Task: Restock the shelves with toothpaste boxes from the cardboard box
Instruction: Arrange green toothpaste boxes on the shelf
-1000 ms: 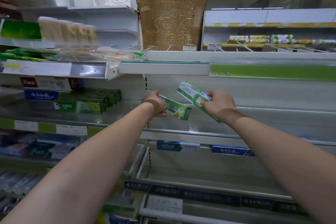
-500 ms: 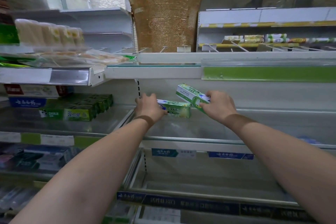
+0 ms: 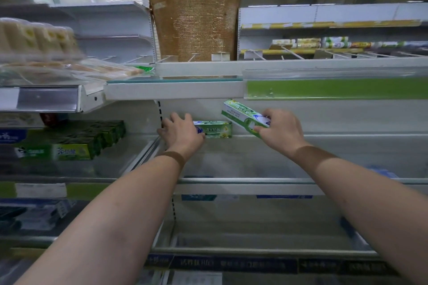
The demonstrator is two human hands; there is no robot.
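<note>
A green and white toothpaste box [image 3: 215, 129] lies flat against the back wall of the middle shelf [image 3: 254, 159], near its left end. My left hand [image 3: 181, 133] rests on the box's left end with its fingers over it. My right hand [image 3: 281, 131] holds a second green toothpaste box [image 3: 243, 115] tilted in the air, just right of and above the first box. The cardboard box is out of sight.
The neighbouring bay on the left holds rows of green toothpaste boxes [image 3: 76, 146]. An overhanging shelf edge [image 3: 173, 90] sits just above my hands. Lower shelves [image 3: 254, 240] lie below, with blue boxes at far left. A brown woven column [image 3: 196, 11] stands behind.
My left hand has pushed its box back and laid it flat against the shelf's rear wall. My right hand has moved slightly deeper with its tilted box.
</note>
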